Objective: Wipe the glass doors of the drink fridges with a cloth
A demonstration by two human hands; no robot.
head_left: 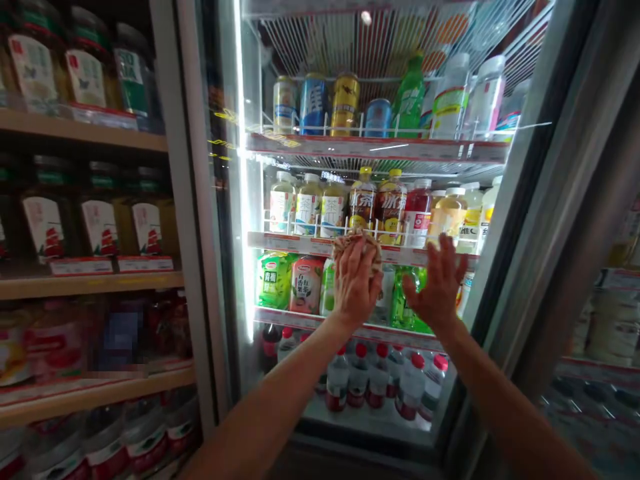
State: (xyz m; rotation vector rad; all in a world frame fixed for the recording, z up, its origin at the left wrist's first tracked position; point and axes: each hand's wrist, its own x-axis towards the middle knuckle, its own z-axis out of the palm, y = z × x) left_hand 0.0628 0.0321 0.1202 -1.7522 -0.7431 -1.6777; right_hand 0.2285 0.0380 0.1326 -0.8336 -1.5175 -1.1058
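Observation:
My left hand (pixel 355 283) is pressed on a crumpled, patterned tan cloth (pixel 373 250), its fingers bent over it. The cloth lies against the glass door (pixel 300 150) of a lit drinks fridge, roughly at the middle. Spread fingers and an open palm show on my right hand (pixel 440 287), which holds nothing; it is at the glass to the right, and I cannot tell if it touches. Behind the hands stand tea bottles (pixel 363 200) and a green drink carton (pixel 275 283), seen through the glass.
Inside the fridge, cans (pixel 345 103) fill the top shelf and red-capped bottles (pixel 357 373) the bottom. The metal door frame (pixel 540 220) runs down the right. Wooden shelves (pixel 90 287) with jars and bottles stand at the left. More bottles (pixel 607 327) are at the right.

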